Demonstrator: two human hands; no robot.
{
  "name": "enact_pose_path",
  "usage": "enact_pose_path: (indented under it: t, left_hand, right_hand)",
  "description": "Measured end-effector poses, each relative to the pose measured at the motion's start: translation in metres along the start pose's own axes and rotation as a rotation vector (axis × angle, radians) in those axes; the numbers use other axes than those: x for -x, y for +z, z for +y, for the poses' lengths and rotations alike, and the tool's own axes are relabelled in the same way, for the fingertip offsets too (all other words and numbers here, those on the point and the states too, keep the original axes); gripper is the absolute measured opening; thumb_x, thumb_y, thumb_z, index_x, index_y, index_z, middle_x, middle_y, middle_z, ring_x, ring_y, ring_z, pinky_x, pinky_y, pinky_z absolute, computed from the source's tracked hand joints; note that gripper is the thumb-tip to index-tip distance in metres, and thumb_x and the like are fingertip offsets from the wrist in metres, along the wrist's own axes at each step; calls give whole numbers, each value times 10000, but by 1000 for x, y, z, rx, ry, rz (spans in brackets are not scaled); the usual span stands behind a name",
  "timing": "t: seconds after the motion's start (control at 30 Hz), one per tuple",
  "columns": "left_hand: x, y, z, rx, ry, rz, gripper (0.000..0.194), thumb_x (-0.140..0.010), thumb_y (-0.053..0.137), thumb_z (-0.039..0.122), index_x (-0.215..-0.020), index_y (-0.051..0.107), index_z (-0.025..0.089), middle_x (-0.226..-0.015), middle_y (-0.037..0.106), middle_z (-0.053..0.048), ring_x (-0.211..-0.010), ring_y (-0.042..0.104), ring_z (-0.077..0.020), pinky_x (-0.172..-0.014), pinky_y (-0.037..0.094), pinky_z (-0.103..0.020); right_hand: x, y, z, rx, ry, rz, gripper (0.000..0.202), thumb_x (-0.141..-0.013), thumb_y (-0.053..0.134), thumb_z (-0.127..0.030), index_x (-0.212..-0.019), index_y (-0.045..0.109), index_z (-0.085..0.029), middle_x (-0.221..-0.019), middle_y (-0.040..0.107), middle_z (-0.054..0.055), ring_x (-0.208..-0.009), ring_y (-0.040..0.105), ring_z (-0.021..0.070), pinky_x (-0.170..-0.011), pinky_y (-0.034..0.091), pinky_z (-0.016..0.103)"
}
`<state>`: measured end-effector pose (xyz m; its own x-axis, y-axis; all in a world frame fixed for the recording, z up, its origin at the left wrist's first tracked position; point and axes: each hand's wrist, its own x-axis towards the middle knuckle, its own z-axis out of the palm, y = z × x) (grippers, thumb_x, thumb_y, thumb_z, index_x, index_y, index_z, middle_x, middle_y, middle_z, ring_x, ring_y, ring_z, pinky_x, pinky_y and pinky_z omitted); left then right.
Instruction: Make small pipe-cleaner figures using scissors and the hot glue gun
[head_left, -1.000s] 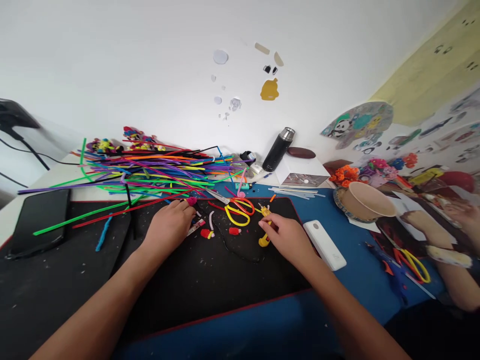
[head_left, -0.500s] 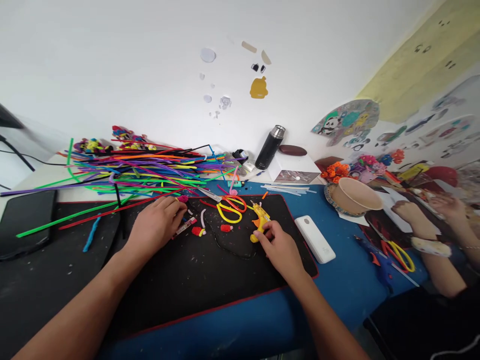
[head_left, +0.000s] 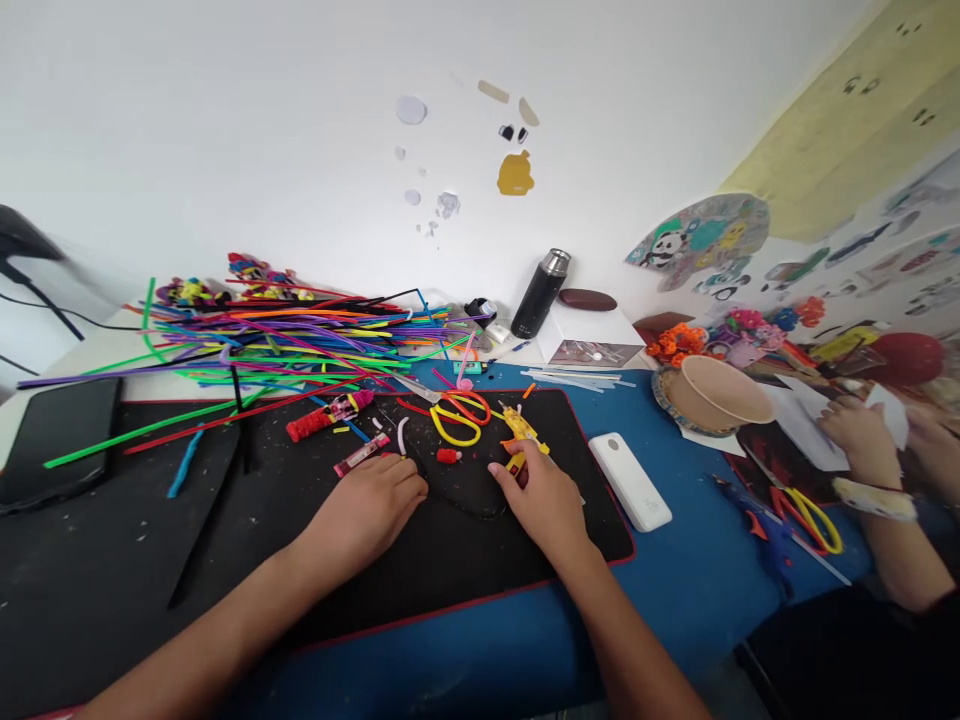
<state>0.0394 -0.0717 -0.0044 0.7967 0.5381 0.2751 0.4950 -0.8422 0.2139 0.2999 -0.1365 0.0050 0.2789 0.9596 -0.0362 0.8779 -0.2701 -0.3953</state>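
Note:
On the black mat (head_left: 450, 560), my left hand (head_left: 379, 500) is closed with its fingers curled down, and what they hold is hidden. Just behind it lie a pink-labelled packet (head_left: 362, 454) and a white curved piece (head_left: 402, 436). A red and pink fuzzy figure (head_left: 330, 414) lies further back. My right hand (head_left: 541, 492) is wrapped round the yellow glue gun (head_left: 525, 428), whose nozzle points away from me. Between my hands sits a small red fuzzy piece (head_left: 448, 456). Scissors (head_left: 457, 417) with red and yellow handles lie behind it.
Colourful pipe cleaners (head_left: 300, 340) pile up at the back left. A black thermos (head_left: 540, 295) stands near the wall. A white power bank (head_left: 630, 482) lies right of the mat, beyond it a bowl (head_left: 720, 395). Another person's hands (head_left: 862, 440) hold white paper at the far right.
My left hand has moved right and nearer to me, from the red and pink figure, which now shows whole. My right hand has shifted slightly left on the glue gun. The other person's hands have moved.

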Motion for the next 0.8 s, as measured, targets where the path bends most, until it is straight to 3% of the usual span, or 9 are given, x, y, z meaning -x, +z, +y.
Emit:
enact_pose_path:
  t: [0.13,0.37,0.43,0.53,0.67,0.8]
  left_hand:
    - [-1,6,0,-41,24,-8,270,-1043,513,174,-880,726,204,-843,705,-58,-787,646,-235,-752,495,-379]
    - [-7,-14,1,53,-51,135,289,-1076,470,247,-1070,757,209,-972,759,-80,-872,688,-236,-914,536,-428]
    - [-14,-18,5,109,-103,153,302,-1076,471,275,-1059,765,209,-984,761,-89,-892,693,-237,-874,554,-405]
    - [-35,-14,16,155,-140,79,280,-1055,493,243,-1084,771,216,-955,767,-84,-866,703,-235,-828,561,-392]
    - [-71,2,36,138,-87,-53,212,-1003,566,188,-994,777,202,-918,769,-95,-905,709,-258,-862,544,-402]
    - [-100,17,56,55,-102,-170,189,-982,639,289,-966,771,154,-927,770,-132,-934,716,-316,-848,544,-445]
  right_hand:
    - [2,3,-1,2,-22,25,312,-972,647,-483,-1157,667,-232,-979,747,44,-826,710,234,-691,419,299]
    - [2,8,2,-17,-18,77,247,-953,628,-451,-1062,685,-237,-848,719,18,-718,671,209,-645,398,288]
    - [2,10,4,-25,-22,82,259,-954,618,-461,-1062,690,-236,-838,716,17,-706,667,205,-634,397,286]
    - [2,11,6,-29,-26,90,286,-962,609,-475,-1080,705,-234,-838,717,20,-699,675,205,-632,409,288]
    - [6,12,13,-93,-67,85,311,-984,601,-456,-1169,716,-234,-885,744,41,-754,700,226,-682,469,304]
    - [10,13,24,-294,-90,75,317,-1019,530,-383,-1221,717,-224,-966,774,70,-790,716,230,-751,521,320]
